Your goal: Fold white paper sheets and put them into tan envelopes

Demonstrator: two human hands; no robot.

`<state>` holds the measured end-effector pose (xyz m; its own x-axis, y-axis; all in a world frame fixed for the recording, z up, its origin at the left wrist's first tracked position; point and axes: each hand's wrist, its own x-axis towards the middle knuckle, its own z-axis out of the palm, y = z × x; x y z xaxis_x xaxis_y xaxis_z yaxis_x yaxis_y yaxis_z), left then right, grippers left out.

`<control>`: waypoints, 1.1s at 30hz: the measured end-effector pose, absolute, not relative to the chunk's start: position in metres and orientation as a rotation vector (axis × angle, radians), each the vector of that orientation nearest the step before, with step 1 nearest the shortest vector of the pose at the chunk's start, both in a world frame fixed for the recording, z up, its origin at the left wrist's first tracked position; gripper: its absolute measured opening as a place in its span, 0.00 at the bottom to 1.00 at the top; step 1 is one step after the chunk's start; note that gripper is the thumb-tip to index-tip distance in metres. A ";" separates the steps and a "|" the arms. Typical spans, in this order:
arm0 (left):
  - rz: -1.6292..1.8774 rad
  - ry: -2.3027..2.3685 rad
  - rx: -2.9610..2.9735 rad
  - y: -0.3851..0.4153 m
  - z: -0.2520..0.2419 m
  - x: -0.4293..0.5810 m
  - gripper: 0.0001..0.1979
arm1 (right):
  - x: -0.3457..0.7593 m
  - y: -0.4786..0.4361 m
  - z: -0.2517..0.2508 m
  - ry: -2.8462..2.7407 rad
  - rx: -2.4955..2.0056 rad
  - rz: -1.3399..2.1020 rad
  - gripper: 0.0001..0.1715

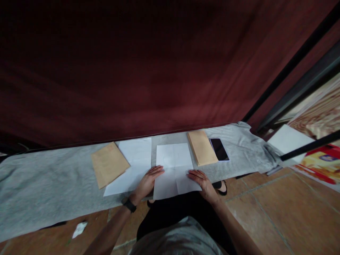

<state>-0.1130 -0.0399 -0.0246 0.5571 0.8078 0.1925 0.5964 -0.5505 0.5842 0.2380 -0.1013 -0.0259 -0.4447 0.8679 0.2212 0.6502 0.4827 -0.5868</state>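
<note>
A white sheet of paper (174, 161) with crossing crease lines lies in front of me on the grey cloth. My left hand (148, 182) rests at the sheet's left edge, fingers stretched out and holding nothing. On the right edge lies my right hand (202, 180), its fingers flat against the paper. To the left are more white paper (138, 156) and, partly on top of it, brown envelopes (109, 163). A stack of brown envelopes (203, 147) sits beyond my right hand, beside a dark-screened phone (219, 149).
Grey cloth (53, 177) covers the long narrow surface. A dark red curtain (159, 88) hangs behind it. Black metal bars (287, 71) slant down at the right, near a red and yellow package (322, 161). A crumpled white scrap (79, 229) lies on the tiled floor (297, 209).
</note>
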 end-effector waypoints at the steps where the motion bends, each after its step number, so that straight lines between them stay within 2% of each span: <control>1: 0.624 1.126 2.352 -0.044 -0.026 -0.115 0.26 | 0.238 -0.102 -0.027 -2.226 -1.249 0.579 0.41; 8: 0.519 1.095 2.412 -0.071 -0.013 -0.115 0.35 | 0.236 -0.104 -0.027 -2.187 -1.226 0.555 0.37; 13: 0.551 1.094 2.348 -0.085 -0.011 -0.116 0.31 | 0.237 -0.110 -0.028 -2.133 -1.190 0.597 0.32; 17: 0.634 1.147 2.276 -0.098 -0.013 -0.117 0.30 | 0.238 -0.120 -0.034 -2.069 -1.209 0.577 0.34; 19: 0.628 1.157 2.244 -0.101 -0.009 -0.115 0.29 | 0.237 -0.121 -0.034 -2.066 -1.214 0.585 0.32; 21: 0.615 1.156 2.195 -0.102 -0.004 -0.114 0.25 | 0.236 -0.118 -0.031 -2.045 -1.251 0.604 0.25; 23: 0.637 1.204 2.094 -0.100 0.002 -0.113 0.16 | 0.233 -0.112 -0.027 -1.984 -1.351 0.610 0.16; 24: 0.653 1.250 2.024 -0.099 0.004 -0.113 0.12 | 0.231 -0.109 -0.025 -1.945 -1.408 0.608 0.15; 25: 0.669 1.306 1.943 -0.098 0.005 -0.112 0.11 | 0.229 -0.106 -0.024 -1.907 -1.457 0.605 0.17; 28: 0.752 1.438 1.706 -0.096 0.004 -0.109 0.17 | 0.221 -0.101 -0.023 -1.832 -1.508 0.616 0.23; 33: 0.951 1.456 1.543 -0.089 0.000 -0.100 0.21 | 0.209 -0.097 -0.025 -1.738 -1.565 0.596 0.25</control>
<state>-0.0998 -0.0892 -0.0002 0.0578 0.9983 0.0005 0.4020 -0.0238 0.9153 0.2091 -0.0973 -0.0252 -0.0122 0.9799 0.1992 0.6513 0.1590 -0.7420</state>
